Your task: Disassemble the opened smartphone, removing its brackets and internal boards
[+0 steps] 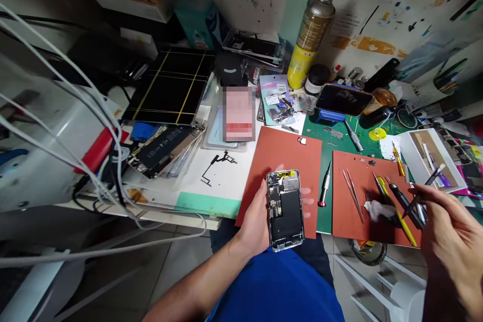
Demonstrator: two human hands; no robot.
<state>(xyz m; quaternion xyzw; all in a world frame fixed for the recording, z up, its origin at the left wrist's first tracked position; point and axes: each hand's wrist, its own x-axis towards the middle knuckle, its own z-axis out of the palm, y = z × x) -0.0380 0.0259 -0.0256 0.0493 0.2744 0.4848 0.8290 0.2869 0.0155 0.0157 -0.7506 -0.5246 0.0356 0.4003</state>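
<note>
White worktop (241,176) carrying clutter and red mat (287,156). Left hand (256,221) clamping opened phone (286,210) by metal sides above mat's near edge. Phone seeming light, stiff, slick-framed; exposed boards fragile, so gripping edges only looking safest. Right hand (449,231) pinching thin dark tool (426,188), well apart.

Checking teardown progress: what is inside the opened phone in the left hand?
The opened phone, held in the left hand, shows a black battery, a circuit board along its left side and a yellow strip at the top. Whatever lies beneath the battery is covered.
</note>
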